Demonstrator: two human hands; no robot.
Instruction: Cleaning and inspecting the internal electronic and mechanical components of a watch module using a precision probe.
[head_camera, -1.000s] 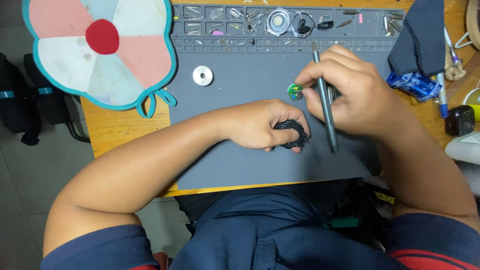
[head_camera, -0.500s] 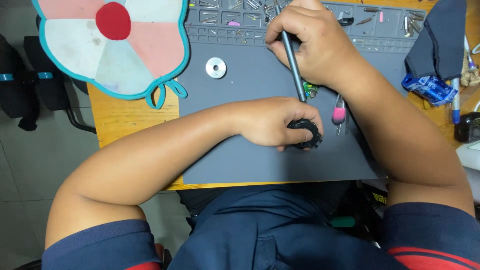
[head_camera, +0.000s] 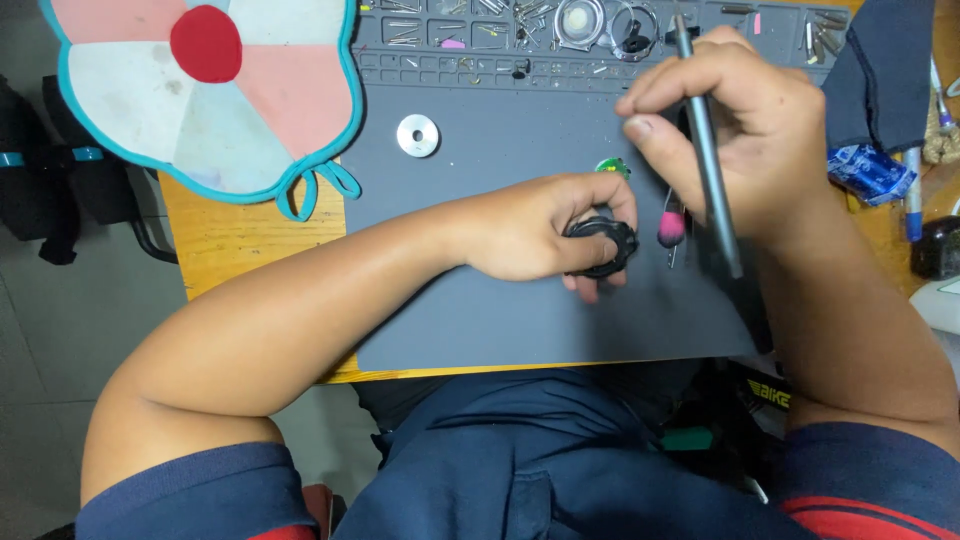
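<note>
Left hand (head_camera: 530, 230): fingers pinch a small black round part (head_camera: 600, 247) down on the grey mat (head_camera: 500, 310), near mat centre. Right hand (head_camera: 745, 140): fingers closed round a slim grey tool (head_camera: 708, 150), tip pointing toward 5 o'clock, shaft above the mat at 2 o'clock from the black part. Pink-tipped pin (head_camera: 671, 228) sits just beside the part at 3 o'clock; green bit (head_camera: 611, 166) at 12. Silver washer (head_camera: 417, 135) lies well apart at 10 o'clock. Pastel fan-shaped pad (head_camera: 200, 90) on the wooden worktop (head_camera: 240, 240), further at 10.
</note>
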